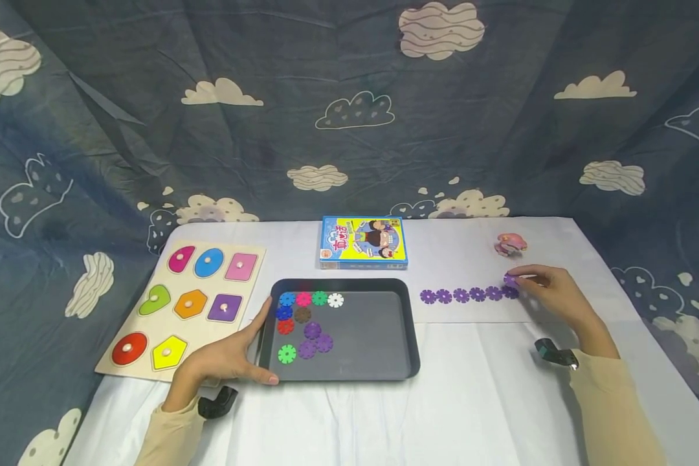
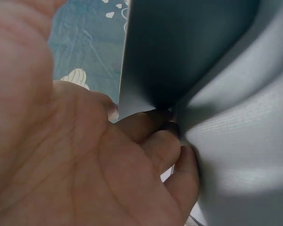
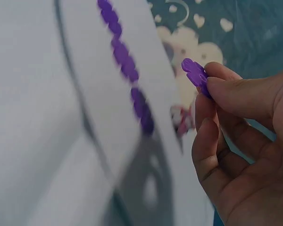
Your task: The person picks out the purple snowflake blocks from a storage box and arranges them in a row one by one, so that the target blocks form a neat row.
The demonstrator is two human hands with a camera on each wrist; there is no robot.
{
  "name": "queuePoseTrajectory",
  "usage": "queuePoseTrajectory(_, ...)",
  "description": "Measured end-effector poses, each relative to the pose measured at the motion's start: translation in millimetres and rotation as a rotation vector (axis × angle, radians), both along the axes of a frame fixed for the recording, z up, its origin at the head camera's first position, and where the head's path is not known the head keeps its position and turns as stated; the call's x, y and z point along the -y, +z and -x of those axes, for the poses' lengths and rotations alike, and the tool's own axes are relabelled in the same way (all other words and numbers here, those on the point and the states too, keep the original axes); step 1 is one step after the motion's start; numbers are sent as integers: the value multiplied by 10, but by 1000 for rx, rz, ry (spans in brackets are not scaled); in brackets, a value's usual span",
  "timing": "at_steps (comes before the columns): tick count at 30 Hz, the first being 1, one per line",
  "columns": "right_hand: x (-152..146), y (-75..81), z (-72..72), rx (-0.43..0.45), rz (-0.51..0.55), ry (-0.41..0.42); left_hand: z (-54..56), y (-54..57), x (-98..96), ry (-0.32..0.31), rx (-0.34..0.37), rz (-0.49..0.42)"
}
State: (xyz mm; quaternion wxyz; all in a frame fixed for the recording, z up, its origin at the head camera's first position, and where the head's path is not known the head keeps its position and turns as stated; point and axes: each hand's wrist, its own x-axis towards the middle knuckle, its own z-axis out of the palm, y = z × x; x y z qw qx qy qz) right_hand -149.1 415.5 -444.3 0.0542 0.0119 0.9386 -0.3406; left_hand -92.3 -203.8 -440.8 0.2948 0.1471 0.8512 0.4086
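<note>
Pinched between my right thumb and fingers is a purple snowflake-shaped plastic disc (image 3: 195,75). The right hand (image 1: 553,294) holds it above the right end of a row of several purple discs (image 1: 461,295) on the white cloth. My left hand (image 1: 227,359) spreads along the left side of a dark grey tray (image 1: 373,369), its index finger along the side and its thumb at the near left corner. In the left wrist view, the fingers (image 2: 162,146) touch the tray's outer wall. Inside the tray lie three purple discs (image 1: 312,331) and several of other colours, such as a green disc (image 1: 287,354).
A wooden shape-puzzle board (image 1: 195,285) with coloured knobbed pieces lies to the left, close to my left hand. Behind the tray sits a blue and yellow card box (image 1: 364,243). A small pink toy (image 1: 510,244) stands beyond my right hand. A cloud-printed dark curtain (image 1: 349,149) hangs at the back.
</note>
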Motion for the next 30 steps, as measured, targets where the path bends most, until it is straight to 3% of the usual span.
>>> queuePoseTrajectory(6,-209,-146,-68,24,-37,-68,-2,17,0,-8,7,-4)
queuePoseTrajectory(14,-296,-214,-103,-11,-67,-57,-2,18,4,-19,-6,-6)
queuePoseTrajectory(30,-282,-245,27,60,-151,-87,-3,10,2,-17,-18,6)
